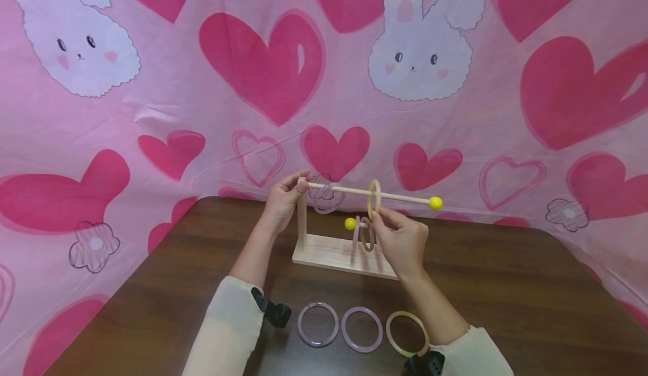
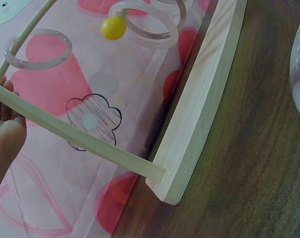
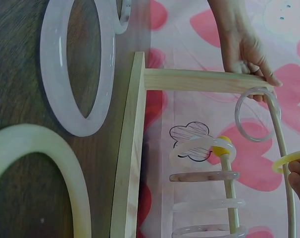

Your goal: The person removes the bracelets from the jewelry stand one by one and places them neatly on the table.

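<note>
A wooden bangle stand (image 1: 329, 252) has an upright post (image 1: 302, 218) at its left end and two rods tipped with yellow balls. My left hand (image 1: 280, 204) grips the post's top, where the upper rod (image 1: 405, 197) joins. With thumb and fingertips, my right hand (image 1: 405, 241) pinches a yellow bangle (image 1: 378, 196) that encircles the upper rod about midway. Nearer the post, a translucent pale bangle (image 2: 41, 65) hangs on that same rod. Several bangles, one of them brownish (image 3: 204, 176), hang on the lower rod (image 3: 229, 191); my right hand partly covers that rod in the head view.
On the dark wooden table (image 1: 152, 308), a pale lilac bangle (image 1: 300, 324), a purple bangle (image 1: 343, 329) and a yellowish bangle (image 1: 388, 331) lie in a row before the stand. Behind the table hangs a pink cloth (image 1: 228, 111) with hearts and rabbits.
</note>
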The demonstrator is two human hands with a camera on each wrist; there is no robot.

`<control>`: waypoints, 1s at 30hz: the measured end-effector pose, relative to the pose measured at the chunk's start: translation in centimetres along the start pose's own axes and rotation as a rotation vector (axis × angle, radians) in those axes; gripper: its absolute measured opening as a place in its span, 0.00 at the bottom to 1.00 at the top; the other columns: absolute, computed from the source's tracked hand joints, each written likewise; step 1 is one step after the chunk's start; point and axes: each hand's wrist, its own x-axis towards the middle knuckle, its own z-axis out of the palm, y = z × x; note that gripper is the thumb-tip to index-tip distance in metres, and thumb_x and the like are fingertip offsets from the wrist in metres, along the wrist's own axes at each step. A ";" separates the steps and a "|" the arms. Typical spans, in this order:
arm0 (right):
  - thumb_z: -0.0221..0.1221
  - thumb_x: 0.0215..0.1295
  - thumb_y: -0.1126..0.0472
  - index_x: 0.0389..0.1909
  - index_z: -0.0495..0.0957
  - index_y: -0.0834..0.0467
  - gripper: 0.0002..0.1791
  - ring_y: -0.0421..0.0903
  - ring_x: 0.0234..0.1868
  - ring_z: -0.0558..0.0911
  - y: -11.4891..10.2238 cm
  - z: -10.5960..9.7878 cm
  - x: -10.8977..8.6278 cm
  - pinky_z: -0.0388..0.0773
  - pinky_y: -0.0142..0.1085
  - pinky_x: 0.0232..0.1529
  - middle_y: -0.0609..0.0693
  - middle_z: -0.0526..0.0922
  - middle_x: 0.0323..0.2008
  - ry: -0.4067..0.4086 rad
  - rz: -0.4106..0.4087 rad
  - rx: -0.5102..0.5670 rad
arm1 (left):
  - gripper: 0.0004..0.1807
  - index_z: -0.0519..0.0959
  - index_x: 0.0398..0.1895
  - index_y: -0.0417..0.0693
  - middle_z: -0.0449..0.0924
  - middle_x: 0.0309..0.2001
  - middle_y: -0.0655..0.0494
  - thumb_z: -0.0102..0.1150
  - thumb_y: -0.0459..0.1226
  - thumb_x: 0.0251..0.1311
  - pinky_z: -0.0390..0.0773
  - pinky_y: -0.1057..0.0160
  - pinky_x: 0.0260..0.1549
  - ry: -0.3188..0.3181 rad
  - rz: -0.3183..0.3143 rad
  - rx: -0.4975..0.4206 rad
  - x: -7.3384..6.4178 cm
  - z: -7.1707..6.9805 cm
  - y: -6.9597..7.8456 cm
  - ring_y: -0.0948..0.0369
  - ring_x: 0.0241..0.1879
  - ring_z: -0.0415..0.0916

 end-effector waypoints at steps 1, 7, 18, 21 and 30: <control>0.67 0.46 0.72 0.28 0.85 0.65 0.06 0.45 0.22 0.82 0.0 0.0 0.0 0.76 0.27 0.20 0.56 0.84 0.23 -0.004 0.003 0.009 | 0.21 0.82 0.35 0.59 0.82 0.37 0.57 0.70 0.50 0.31 0.69 0.68 0.47 0.001 0.000 0.000 0.0 0.0 0.0 0.65 0.42 0.74; 0.67 0.46 0.73 0.29 0.84 0.66 0.07 0.41 0.20 0.81 0.2 -0.3 -0.1 0.73 0.21 0.19 0.56 0.83 0.23 -0.003 0.019 0.026 | 0.20 0.82 0.35 0.59 0.82 0.37 0.58 0.69 0.48 0.33 0.69 0.68 0.47 -0.002 -0.007 -0.006 0.0 0.0 0.0 0.64 0.43 0.73; 0.66 0.45 0.73 0.27 0.85 0.65 0.05 0.45 0.19 0.82 0.6 -0.6 -0.2 0.73 0.21 0.19 0.55 0.83 0.21 0.030 0.007 -0.022 | 0.20 0.82 0.36 0.59 0.82 0.37 0.60 0.69 0.49 0.33 0.68 0.67 0.48 -0.003 -0.013 0.001 0.1 -0.1 -0.1 0.64 0.43 0.74; 0.67 0.45 0.73 0.26 0.85 0.66 0.05 0.43 0.20 0.81 0.7 -0.7 -0.2 0.73 0.22 0.19 0.55 0.83 0.21 0.036 0.002 -0.033 | 0.20 0.82 0.36 0.59 0.82 0.37 0.60 0.69 0.49 0.33 0.68 0.67 0.49 -0.001 -0.013 0.003 0.1 -0.1 -0.1 0.65 0.43 0.74; 0.67 0.45 0.74 0.27 0.85 0.66 0.05 0.42 0.19 0.81 1.0 -1.0 -0.3 0.72 0.20 0.19 0.55 0.83 0.20 0.038 0.018 -0.041 | 0.22 0.82 0.36 0.59 0.82 0.38 0.59 0.70 0.50 0.30 0.68 0.67 0.49 0.007 -0.025 0.000 0.0 0.0 0.0 0.65 0.43 0.74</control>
